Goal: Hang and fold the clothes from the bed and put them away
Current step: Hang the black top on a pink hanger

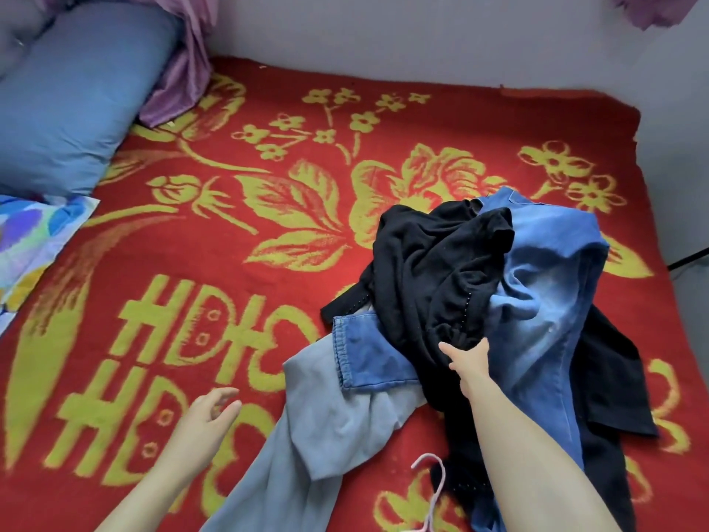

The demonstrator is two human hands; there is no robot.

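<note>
Sorting barely begun on the bed (192,263)
Our right hand (466,360) grips the black garment (441,263); jeans (544,286) lie just right of it. Our left hand (209,410) hovers spread. Nothing is folded yet.

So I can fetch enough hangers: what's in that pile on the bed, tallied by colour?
Black garment: 1 (perhaps more, since it is tangled)
Blue jeans: 1
Grey garment: 1
Pink hanger: 1
Total: 4
</note>
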